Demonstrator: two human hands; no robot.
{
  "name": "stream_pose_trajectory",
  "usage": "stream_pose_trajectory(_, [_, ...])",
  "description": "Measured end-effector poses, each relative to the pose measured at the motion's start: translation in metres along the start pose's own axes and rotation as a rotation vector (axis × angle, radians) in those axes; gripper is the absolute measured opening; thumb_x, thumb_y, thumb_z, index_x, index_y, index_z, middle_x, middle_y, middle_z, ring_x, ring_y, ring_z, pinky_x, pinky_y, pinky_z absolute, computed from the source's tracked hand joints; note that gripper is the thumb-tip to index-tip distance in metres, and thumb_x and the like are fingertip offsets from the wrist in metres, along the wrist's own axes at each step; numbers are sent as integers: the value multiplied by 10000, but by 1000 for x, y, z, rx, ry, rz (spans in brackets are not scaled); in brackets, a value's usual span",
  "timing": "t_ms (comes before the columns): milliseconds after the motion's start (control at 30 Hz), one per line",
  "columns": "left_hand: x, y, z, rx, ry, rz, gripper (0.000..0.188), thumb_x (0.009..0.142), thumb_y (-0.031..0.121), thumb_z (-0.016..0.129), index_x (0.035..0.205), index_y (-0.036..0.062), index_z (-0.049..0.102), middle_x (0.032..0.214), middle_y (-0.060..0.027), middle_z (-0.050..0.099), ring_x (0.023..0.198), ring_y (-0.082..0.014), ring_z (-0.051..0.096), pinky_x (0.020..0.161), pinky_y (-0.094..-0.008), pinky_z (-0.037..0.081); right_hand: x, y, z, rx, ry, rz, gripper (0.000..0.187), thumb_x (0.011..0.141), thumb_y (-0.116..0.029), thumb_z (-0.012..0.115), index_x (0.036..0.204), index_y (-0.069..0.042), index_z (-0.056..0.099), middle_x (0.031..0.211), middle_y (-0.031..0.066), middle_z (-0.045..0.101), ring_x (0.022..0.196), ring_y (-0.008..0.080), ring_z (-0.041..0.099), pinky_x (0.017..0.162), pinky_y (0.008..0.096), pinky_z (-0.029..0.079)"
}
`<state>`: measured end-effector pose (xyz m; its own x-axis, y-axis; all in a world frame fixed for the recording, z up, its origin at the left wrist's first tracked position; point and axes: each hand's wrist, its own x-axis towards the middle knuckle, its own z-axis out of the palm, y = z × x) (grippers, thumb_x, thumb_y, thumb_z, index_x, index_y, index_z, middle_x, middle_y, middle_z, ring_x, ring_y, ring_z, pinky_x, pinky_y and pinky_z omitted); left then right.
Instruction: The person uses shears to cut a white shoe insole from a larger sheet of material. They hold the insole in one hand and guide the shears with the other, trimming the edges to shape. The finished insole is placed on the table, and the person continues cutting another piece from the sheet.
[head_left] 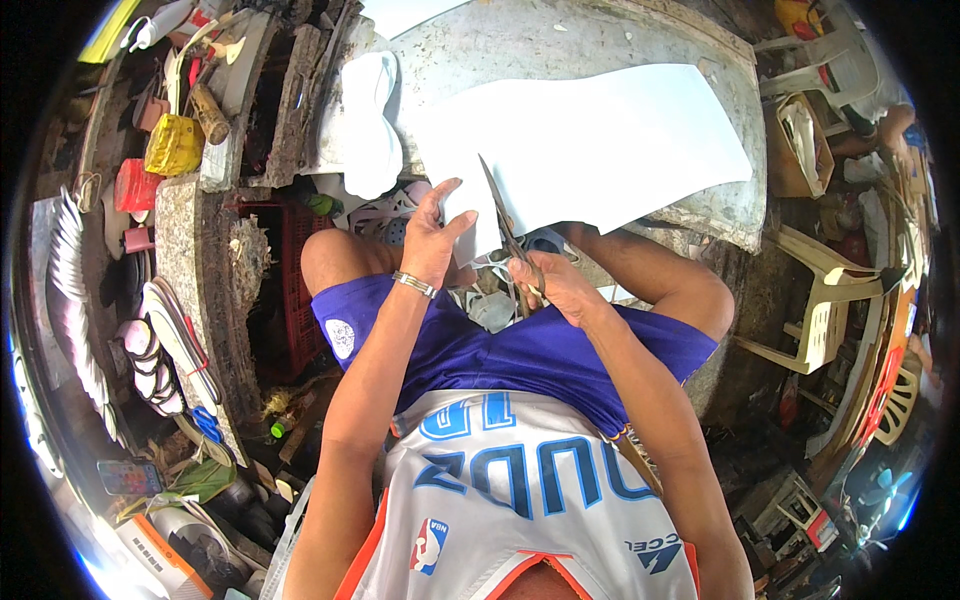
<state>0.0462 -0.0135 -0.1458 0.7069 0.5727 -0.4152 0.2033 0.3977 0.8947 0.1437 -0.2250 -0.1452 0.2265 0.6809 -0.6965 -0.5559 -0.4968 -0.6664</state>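
Observation:
A large white sheet (590, 150) lies over the worktable (440, 45), its near left part hanging past the edge toward my lap. My left hand (436, 235), with a metal bracelet at the wrist, holds that left part between thumb and fingers. In my right hand (560, 285) are the dark metal handles of a pair of scissors (507, 218). The long blades point away from me and run into the sheet, parting a narrow flap on the left from the wider piece. White sole-shaped pieces (370, 125) lie left of the sheet.
A red plastic crate (300, 290) stands left of my knee. Along the left, a wooden bench (195, 290) has stacked soles (180, 335) beside it. To the right are a cream plastic chair (825, 290) and a cardboard box (800, 145). White scraps (492, 310) lie between my legs.

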Motion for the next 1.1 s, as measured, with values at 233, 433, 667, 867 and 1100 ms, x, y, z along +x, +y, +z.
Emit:
stream_pose_trajectory(233, [2, -6, -3, -39, -25, 5, 596, 892, -1, 769, 1451, 0, 560, 1397, -101, 620, 1232, -175, 599, 1046, -312, 483, -2, -4, -3, 4, 20, -1, 609, 805, -679, 829, 812, -113, 603, 671, -21, 521, 575, 98, 530, 532, 279, 459])
stream_pose_trajectory(433, [4, -8, -5, -69, -39, -15, 607, 886, -25, 764, 1456, 7, 555, 1395, -101, 618, 1224, -174, 604, 1039, -315, 493, -1, -7, -12, 8, -6, 39, 561, 856, -625, 812, 829, -104, 606, 704, -26, 535, 601, 94, 514, 551, 256, 424])
stream_pose_trajectory(667, [2, -5, -5, -112, -42, -37, 594, 885, -43, 758, 1443, 16, 565, 1337, -96, 648, 1206, -172, 613, 1027, -318, 505, -2, -14, -21, -59, -32, 25, 593, 833, -639, 825, 778, -97, 591, 661, -20, 523, 577, 102, 509, 546, 263, 426])
stream_pose_trajectory(867, [3, -7, -7, -124, -48, -62, 590, 880, -47, 758, 1436, 21, 572, 1322, -93, 650, 1211, -177, 611, 1041, -323, 498, -2, -19, -25, -105, -38, 7, 626, 796, -661, 843, 782, -84, 601, 629, -9, 520, 546, 109, 486, 524, 269, 400])
stream_pose_trajectory(1100, [3, -4, -9, -158, -49, -97, 596, 876, -53, 759, 1436, 26, 572, 1339, -92, 634, 1210, -181, 606, 1052, -327, 496, -3, -25, -27, -155, -21, 28, 656, 763, -672, 860, 817, -57, 638, 596, -10, 508, 537, 113, 468, 514, 275, 377])
